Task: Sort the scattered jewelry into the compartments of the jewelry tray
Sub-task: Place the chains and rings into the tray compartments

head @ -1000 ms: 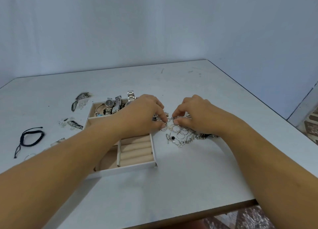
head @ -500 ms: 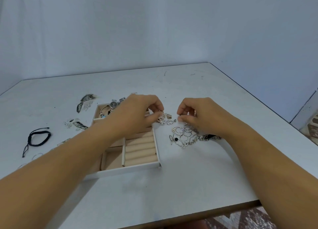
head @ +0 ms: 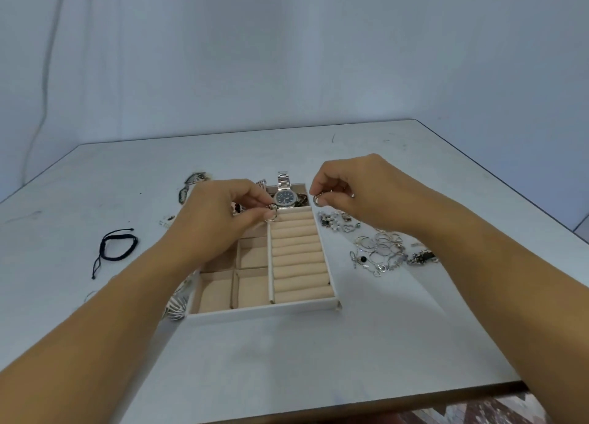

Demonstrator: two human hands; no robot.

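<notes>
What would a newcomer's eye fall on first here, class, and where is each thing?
Over the far end of the jewelry tray, the left hand pinches a small ring above the padded ring rolls, while the right hand pinches a second ring near the tray's far right corner. Between them a dark-faced watch lies in the far compartment. A tangle of silver jewelry sits on the table right of the tray.

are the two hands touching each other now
Apart. In the head view the watch shows in the gap between the left hand, pinching a ring, and the right hand, pinching another ring.
</notes>
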